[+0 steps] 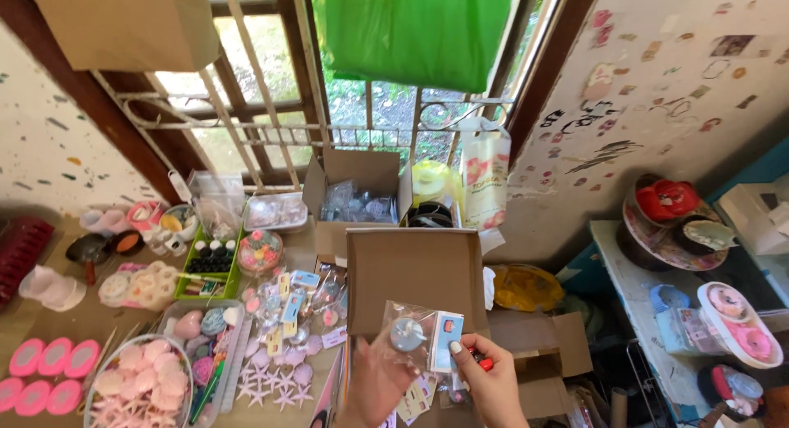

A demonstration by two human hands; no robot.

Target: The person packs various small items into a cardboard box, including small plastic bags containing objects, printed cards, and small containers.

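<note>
At the bottom centre of the frame, a small clear plastic packet (419,336) with a round grey piece and a blue-and-pink card inside is pinched from both sides: by the left hand (376,385) at its lower left edge, by the right hand (491,384) at its right edge. Just behind it stands an open cardboard box (411,268).

Little free room shows: the desk (49,325) at the left of the frame is crowded with pink moulds (45,369) and small packets (288,313). An open cardboard box (415,268) stands at centre, walled behind by another box (357,177).
</note>
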